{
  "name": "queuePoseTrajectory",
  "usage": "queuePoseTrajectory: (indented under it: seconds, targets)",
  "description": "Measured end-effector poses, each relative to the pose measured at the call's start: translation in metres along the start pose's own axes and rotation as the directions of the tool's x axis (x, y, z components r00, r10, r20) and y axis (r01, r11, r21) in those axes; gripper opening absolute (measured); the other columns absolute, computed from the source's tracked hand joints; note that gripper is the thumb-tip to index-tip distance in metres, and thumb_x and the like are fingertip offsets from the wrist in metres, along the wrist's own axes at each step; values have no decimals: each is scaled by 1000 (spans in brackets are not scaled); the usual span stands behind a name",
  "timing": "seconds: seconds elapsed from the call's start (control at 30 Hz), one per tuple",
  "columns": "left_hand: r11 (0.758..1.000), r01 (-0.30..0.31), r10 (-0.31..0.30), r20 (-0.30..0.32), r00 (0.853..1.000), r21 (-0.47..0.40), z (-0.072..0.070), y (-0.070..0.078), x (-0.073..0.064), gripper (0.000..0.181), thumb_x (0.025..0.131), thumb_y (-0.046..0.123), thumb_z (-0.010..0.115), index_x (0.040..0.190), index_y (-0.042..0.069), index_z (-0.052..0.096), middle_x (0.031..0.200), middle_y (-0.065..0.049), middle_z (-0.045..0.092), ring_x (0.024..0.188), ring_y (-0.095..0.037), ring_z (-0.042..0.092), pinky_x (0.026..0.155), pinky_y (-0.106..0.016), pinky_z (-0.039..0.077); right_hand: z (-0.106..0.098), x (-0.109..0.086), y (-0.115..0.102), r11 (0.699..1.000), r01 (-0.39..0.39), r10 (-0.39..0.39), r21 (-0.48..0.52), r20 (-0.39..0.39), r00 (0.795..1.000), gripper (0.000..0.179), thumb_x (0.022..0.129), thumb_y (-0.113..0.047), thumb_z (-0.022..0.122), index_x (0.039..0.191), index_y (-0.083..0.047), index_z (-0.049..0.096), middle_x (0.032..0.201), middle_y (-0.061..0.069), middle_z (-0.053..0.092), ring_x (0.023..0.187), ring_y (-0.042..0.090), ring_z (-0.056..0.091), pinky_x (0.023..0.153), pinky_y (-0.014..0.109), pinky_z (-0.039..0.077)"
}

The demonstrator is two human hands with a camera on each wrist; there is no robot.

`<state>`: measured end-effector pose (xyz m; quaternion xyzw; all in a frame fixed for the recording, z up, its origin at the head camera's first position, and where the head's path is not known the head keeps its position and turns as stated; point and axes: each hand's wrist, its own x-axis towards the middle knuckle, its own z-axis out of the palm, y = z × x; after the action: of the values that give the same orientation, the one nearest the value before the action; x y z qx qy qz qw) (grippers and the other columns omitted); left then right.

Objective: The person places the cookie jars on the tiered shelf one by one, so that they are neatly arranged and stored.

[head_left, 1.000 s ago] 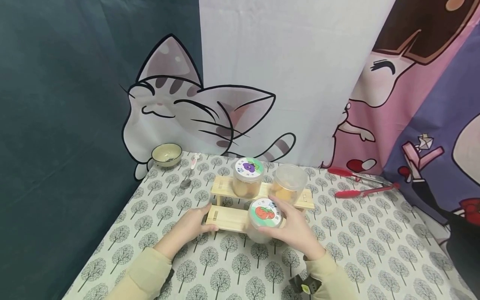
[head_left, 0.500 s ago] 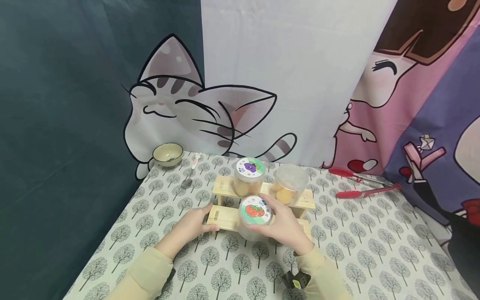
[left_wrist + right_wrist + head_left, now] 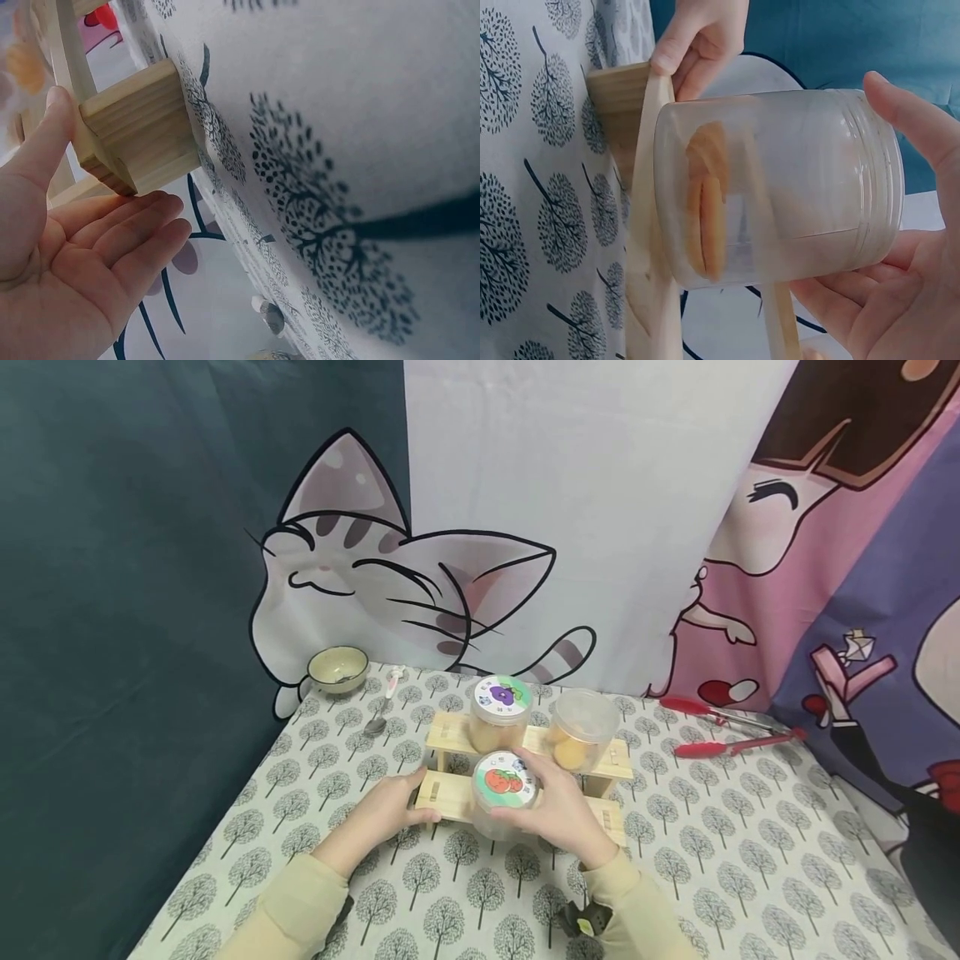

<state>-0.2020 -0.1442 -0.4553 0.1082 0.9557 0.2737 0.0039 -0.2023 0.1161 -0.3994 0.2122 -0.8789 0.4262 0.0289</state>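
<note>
My right hand [image 3: 558, 806] holds a clear plastic jar [image 3: 780, 195] by its lid end, thumb on one side and fingers on the other. The jar's lid [image 3: 505, 779] bears a red fruit picture, and a few orange pieces [image 3: 706, 202] lie at its bottom. The jar stands upright at the middle of the lower step of a two-tier wooden rack [image 3: 450, 797], its base right at the board. At the rack's left end, my left hand [image 3: 386, 810] grips the lower step, thumb on its front edge and fingers at the end [image 3: 109, 161].
On the upper step are a jar [image 3: 498, 718] with a purple fruit lid and a lidless-looking jar [image 3: 581, 731] with yellow contents. A bowl [image 3: 337, 672] and a spoon [image 3: 384, 702] lie back left. Red-tipped tongs [image 3: 731, 727] lie right. A tree-print cloth [image 3: 480, 910] covers the table.
My right hand has carried the red-fruit jar leftward along the lower step, from right of the middle to about the middle. The left hand has kept its grip on the rack's end.
</note>
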Motion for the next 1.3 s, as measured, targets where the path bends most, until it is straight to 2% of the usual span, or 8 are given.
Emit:
queuePoseTrajectory:
  seconds: [0.2, 0.4, 0.8, 1.13, 1.3]
  targets:
    - [1000, -12, 12, -7, 1000, 1, 0, 0, -2, 85, 72, 38, 79, 137, -6, 44, 125, -24, 59, 112, -39, 58, 98, -48, 48, 8, -1, 1, 1000, -18, 18, 12, -3, 1000, 98, 59, -49, 86, 140, -10, 47, 131, 5, 58, 116, 23, 56, 102, 50, 42]
    - [1000, -17, 17, -6, 1000, -11, -1, 1, -4, 85, 73, 37, 79, 136, -7, 44, 126, -24, 58, 113, -40, 58, 99, -48, 47, 11, -3, 2, 999, -43, 44, 34, -40, 998, 96, 59, -49, 87, 139, -12, 48, 126, 1, 61, 113, 22, 57, 100, 49, 44]
    - [1000, -24, 24, -10, 1000, -15, 0, 2, -1, 86, 72, 36, 80, 137, -6, 44, 125, -24, 59, 112, -40, 58, 98, -48, 47, 14, -4, -7, 994, -105, 108, 33, -69, 992, 98, 59, -50, 86, 140, -11, 47, 133, 6, 57, 122, 27, 52, 104, 52, 40]
    - [1000, -19, 19, -2, 1000, -6, 0, 1, 1, 85, 72, 37, 80, 137, -5, 45, 123, -23, 60, 110, -39, 59, 97, -48, 48, 17, -5, -4, 996, -88, 89, 14, -84, 993, 102, 59, -48, 87, 143, -8, 42, 134, 8, 56, 121, 28, 52, 102, 52, 42]
    - [1000, -9, 9, 6, 1000, -5, 1, 0, 0, 86, 72, 37, 79, 137, -5, 44, 123, -24, 60, 108, -39, 60, 96, -48, 49, 6, -9, -3, 996, -92, 92, 0, -92, 991, 103, 63, -51, 83, 143, -5, 40, 138, 11, 53, 121, 31, 54, 103, 53, 42]
